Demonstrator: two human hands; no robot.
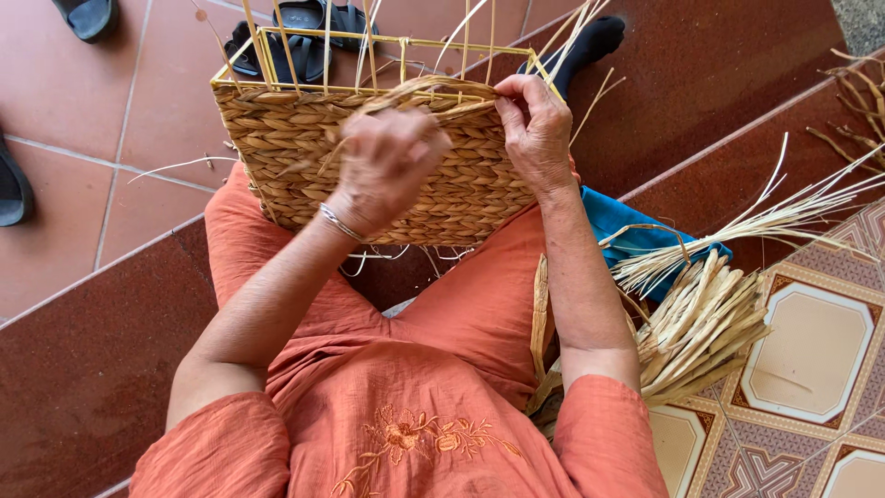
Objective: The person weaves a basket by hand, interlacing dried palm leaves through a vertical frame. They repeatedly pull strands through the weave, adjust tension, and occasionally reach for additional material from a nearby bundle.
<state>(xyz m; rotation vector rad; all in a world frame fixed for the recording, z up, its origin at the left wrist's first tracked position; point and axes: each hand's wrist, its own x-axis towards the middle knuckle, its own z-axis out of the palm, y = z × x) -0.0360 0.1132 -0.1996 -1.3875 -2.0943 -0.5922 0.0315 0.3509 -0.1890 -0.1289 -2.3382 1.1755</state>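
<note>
A: Straw-coloured woven basket (pixel 369 157), half done, resting on the person's lap against the orange trousers (pixel 479 295). Yellow wire frame (pixel 387 41) pokes out above the woven part, loose upright strands sticking through it.

B: Anything inside?

A: Can't see the inside from here, only the outer wall and the top rim.

B: Hands?

A: Right hand (pixel 535 124) pinches the flat fibre strand (pixel 433 92) on the top rim, fingers closed on it. Left hand (pixel 387 161) is in front of the basket wall, blurred, fingers curled in; can't tell if it grips a strand. Thin silver bracelet (pixel 339 221) on that wrist.

B: Around it?

A: One bundle of dried fibre strips (pixel 701 323) just beside the right thigh, thinner pale stalks fanning off its top. One blue cloth (pixel 618 226) under the right forearm. More dry strands (pixel 857 101) at the far right edge.

B: Footwear count?

A: Four dark sandals in view: a pair (pixel 309 37) behind the basket, one (pixel 88 17) top left, one (pixel 14 189) at the left edge. Dark sock (pixel 590 44) past the rim.
</note>
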